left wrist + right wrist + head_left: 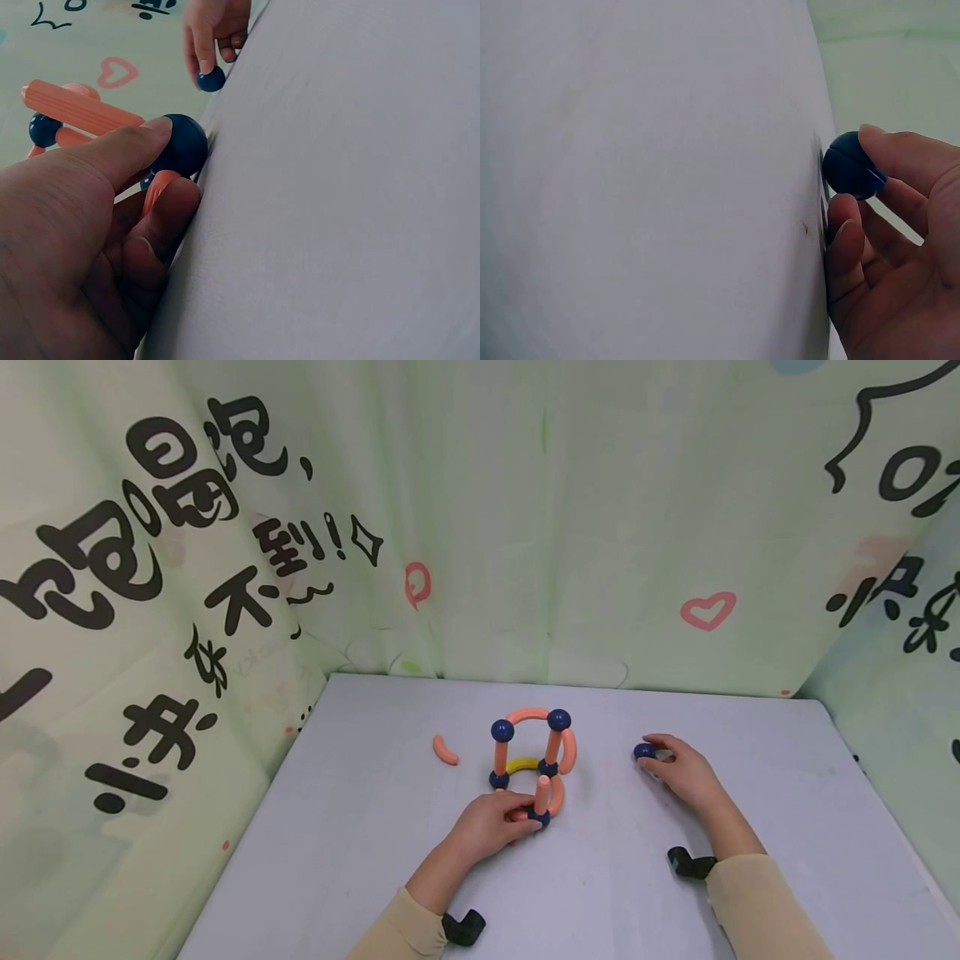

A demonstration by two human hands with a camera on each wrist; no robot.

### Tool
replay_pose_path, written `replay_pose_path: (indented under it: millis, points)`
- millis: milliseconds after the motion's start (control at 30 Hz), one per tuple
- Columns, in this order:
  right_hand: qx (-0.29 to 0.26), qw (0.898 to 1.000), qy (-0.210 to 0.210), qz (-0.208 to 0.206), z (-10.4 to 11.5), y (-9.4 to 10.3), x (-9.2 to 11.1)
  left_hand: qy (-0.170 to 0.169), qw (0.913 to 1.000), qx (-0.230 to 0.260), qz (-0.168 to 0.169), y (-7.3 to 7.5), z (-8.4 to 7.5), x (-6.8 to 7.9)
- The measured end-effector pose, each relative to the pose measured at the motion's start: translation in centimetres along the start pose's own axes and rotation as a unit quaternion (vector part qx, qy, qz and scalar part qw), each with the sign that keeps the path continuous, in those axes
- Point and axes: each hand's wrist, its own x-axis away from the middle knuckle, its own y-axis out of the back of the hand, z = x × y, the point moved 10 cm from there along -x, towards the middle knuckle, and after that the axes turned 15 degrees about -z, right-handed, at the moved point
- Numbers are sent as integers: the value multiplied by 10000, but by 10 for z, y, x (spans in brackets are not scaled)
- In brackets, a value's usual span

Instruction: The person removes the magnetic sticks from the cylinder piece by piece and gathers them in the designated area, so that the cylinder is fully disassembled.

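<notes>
Low centre in the head view, the left hand (487,827) pinches the near ball (538,817) of a model (522,764), apparently to steady it on the worktop (600,877); right of centre, the right hand (686,772) has a second ball (643,751) in its grip, much of the surface exposed. Both sleeves (765,902) slant in from the bottom edge.

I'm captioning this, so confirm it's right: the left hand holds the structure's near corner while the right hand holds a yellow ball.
Not yellow: the head view shows the right hand holding a dark blue ball. The left hand does hold the near corner of the structure.
</notes>
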Motion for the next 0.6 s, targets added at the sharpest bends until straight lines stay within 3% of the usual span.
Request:
replay_pose_path:
  millis: [267, 600]
  points:
    - [-319, 9995, -82, -22, 2, 6, 3, 23, 10000, 20, -20, 0, 0, 0]
    - [-707, 9954, 53, -648, 33, 36, 17, -19, 10000, 18, -48, 1, 0, 0]
